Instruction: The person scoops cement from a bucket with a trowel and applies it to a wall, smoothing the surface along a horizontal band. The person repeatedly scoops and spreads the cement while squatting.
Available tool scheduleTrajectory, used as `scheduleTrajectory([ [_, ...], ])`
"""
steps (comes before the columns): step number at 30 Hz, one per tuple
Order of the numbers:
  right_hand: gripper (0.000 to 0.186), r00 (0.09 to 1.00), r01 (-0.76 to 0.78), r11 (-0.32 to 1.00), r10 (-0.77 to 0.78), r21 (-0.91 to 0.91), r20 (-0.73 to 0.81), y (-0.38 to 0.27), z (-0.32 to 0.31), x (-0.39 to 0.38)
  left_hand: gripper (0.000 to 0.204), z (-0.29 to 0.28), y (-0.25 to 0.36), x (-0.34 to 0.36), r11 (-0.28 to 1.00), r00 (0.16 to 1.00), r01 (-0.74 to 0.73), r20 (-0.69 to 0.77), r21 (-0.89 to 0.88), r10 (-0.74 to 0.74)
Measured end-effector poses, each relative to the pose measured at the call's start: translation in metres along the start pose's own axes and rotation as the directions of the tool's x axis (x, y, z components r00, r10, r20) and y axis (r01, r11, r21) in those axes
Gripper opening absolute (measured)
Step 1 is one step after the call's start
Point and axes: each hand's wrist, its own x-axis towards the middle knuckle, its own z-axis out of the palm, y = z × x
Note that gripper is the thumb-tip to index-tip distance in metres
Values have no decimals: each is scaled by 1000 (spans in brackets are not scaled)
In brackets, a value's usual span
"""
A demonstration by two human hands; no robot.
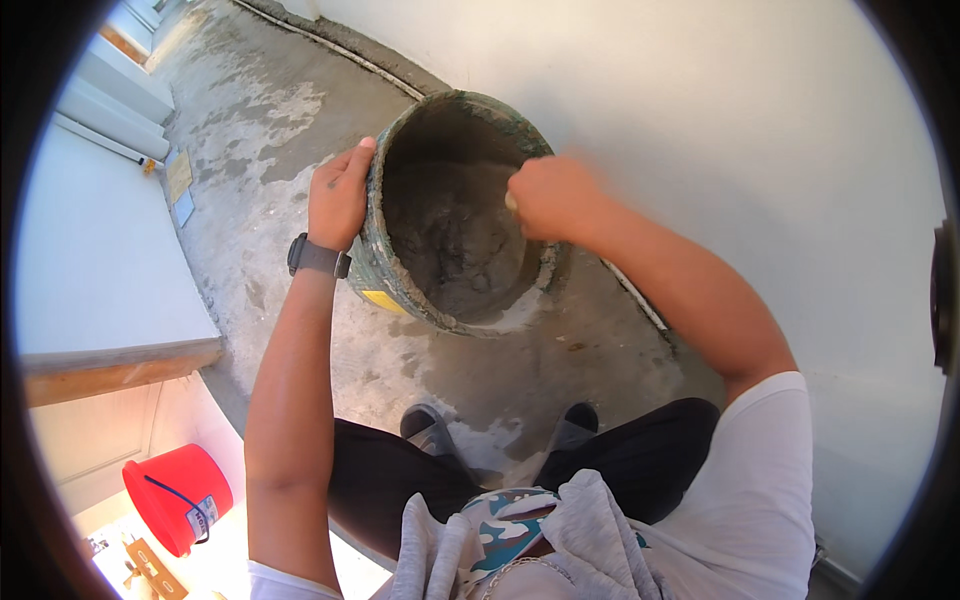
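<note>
A dark, mortar-crusted bucket (385, 262) stands tilted in front of me, its mouth toward me. Wet grey mortar (455, 235) lies inside it, rough and lumpy. My left hand (340, 195), with a dark watch on the wrist, grips the bucket's left side, thumb up at the rim. At the right side of the mouth, my right hand (560, 198) is closed in a fist, slightly blurred. A pale, rounded handle end (511, 201) pokes out of that fist; the rest of the tool is hidden.
A white wall (740, 120) rises close on my right, with a thin pipe (637, 296) along its foot. Wet patches mark the concrete floor (265, 150). At lower left, a red bucket (180, 490) stands beyond a wood-edged opening. My sandalled feet (425, 425) are below the bucket.
</note>
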Motion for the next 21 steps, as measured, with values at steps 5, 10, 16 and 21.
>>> scheduleTrajectory([
  [5, 21, 967, 161, 973, -189, 166, 169, -22, 32, 2, 44, 2, 1, -5, 1000, 999, -24, -24, -17, 23],
  [10, 26, 909, 293, 897, -368, 331, 194, 1, 13, -23, 44, -1, -4, 0, 998, 999, 29, -34, -62, -31],
  [16, 23, 946, 318, 882, -318, 348, -59, 16, -45, -59, 44, -1, -4, 1, 997, 998, 61, -8, -44, -61],
  [21, 29, 943, 120, 908, -231, 402, 240, 28, -52, -41, 43, -3, 0, -2, 999, 999, 53, -2, 2, -53],
])
